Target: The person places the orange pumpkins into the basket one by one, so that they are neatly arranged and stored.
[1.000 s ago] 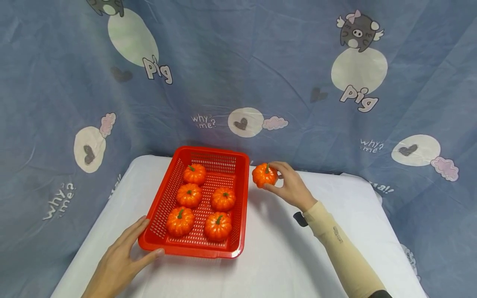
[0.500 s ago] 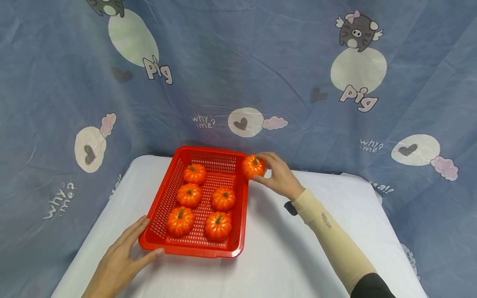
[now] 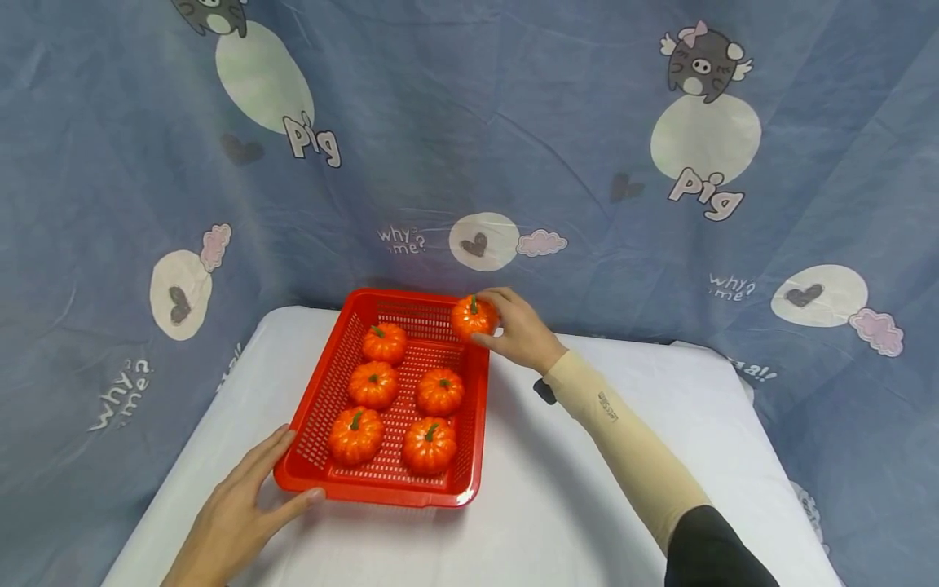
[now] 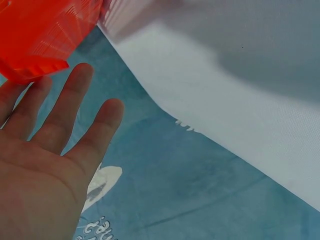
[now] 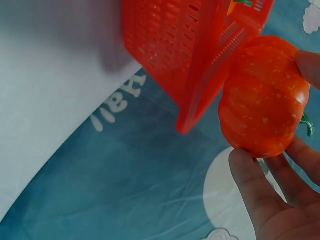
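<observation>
My right hand point(image 3: 517, 328) grips a small orange pumpkin point(image 3: 472, 319) with a green stem between thumb and fingers. In the head view this pumpkin overlaps the back right corner of a red plastic basket point(image 3: 480, 424). The right wrist view shows the same pumpkin point(image 5: 265, 97) pinched at its sides, beside the basket's rim point(image 5: 192, 100). Several similar pumpkins lie in the basket, such as one at the front left point(image 3: 355, 436) and one at mid right point(image 3: 439, 392). My left hand point(image 3: 235, 505), fingers extended, rests at the basket's front left corner; its fingertips point(image 4: 44, 85) meet the rim.
The basket stands on a white-covered table point(image 3: 557, 497). Behind and beside it hangs a blue cloth point(image 3: 572, 163) printed with pigs and lettering. A tan sleeve point(image 3: 623, 440) covers the right forearm, with a dark object point(image 3: 544, 391) at the wrist.
My right hand has carried the pumpkin leftward and slightly back, from beside the basket to over its back right corner. The left hand and the basket have stayed in place.
</observation>
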A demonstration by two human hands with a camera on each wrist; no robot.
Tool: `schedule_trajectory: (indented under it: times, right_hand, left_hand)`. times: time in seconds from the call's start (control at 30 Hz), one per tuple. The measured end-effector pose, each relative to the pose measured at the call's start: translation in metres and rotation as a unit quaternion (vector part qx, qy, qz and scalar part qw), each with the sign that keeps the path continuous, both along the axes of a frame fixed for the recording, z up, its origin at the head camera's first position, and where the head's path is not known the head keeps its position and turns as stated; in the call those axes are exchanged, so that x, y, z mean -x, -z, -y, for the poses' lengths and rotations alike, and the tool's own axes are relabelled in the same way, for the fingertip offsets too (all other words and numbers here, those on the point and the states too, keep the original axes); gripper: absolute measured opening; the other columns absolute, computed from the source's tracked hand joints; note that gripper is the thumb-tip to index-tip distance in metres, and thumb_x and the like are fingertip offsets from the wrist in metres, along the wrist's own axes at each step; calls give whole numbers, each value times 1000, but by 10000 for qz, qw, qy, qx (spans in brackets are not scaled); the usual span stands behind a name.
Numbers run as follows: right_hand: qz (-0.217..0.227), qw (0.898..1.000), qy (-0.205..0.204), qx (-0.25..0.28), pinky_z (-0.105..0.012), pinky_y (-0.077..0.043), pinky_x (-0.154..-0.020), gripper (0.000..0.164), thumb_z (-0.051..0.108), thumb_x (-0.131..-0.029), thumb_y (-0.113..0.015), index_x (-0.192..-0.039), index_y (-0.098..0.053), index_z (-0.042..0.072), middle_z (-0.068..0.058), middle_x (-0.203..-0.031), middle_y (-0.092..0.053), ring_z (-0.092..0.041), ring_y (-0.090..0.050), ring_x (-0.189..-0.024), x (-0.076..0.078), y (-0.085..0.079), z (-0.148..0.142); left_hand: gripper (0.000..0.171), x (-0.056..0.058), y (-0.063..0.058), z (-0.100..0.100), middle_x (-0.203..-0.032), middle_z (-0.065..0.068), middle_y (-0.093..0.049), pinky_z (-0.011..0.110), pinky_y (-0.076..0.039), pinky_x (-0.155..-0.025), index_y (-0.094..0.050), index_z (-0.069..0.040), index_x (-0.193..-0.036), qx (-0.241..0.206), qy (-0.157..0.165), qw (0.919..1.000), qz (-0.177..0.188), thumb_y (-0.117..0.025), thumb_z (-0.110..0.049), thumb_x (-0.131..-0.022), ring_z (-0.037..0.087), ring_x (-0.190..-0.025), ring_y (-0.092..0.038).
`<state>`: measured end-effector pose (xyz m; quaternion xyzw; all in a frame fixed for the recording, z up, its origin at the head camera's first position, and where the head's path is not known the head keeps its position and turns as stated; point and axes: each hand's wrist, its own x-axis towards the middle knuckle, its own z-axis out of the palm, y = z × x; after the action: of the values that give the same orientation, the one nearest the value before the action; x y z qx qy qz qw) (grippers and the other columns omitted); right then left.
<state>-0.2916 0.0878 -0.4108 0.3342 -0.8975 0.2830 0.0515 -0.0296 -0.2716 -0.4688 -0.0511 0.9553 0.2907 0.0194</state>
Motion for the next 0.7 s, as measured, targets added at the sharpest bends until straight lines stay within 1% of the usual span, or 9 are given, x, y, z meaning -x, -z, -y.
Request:
schedule_trajectory:
  times: [0.13,0.3,0.53,0.7]
  right_hand:
    - [125,9998,49,-178,-37,-45,-110,66,31,-87,-83,-140,-55,3,-12,-141,-53,-26,-54,-125,2,1,8]
    - [281,9987,119,-398,-39,-41,-115,65,30,-87,-82,-140,-55,3,-13,-142,-52,-28,-52,-129,4,3,16]
    - [350,9969,163,-688,-38,-41,-115,65,29,-87,-82,-140,-55,3,-13,-142,-52,-28,-51,-130,5,2,27]
    - [294,9957,259,-835,-38,-43,-112,65,29,-86,-83,-138,-57,1,-16,-141,-53,-30,-51,-125,6,3,35]
  left_hand:
    - [114,0,0,0,-163,16,-30,76,-34,-103,-25,-17,-163,8,-1,10000,23,-66,-79,-76,46,-141,-35]
    - [116,-1,0,0,-163,16,-30,76,-33,-103,-26,-16,-162,21,-34,10000,41,-66,-80,-75,47,-141,-35]
    - [112,0,1,0,-164,14,-31,75,-33,-104,-28,-16,-162,-34,-8,9999,-147,-68,-78,-77,46,-142,-35]
    - [111,0,2,0,-164,14,-31,76,-32,-104,-28,-17,-162,-54,5,9999,-138,-68,-77,-77,47,-142,-34]
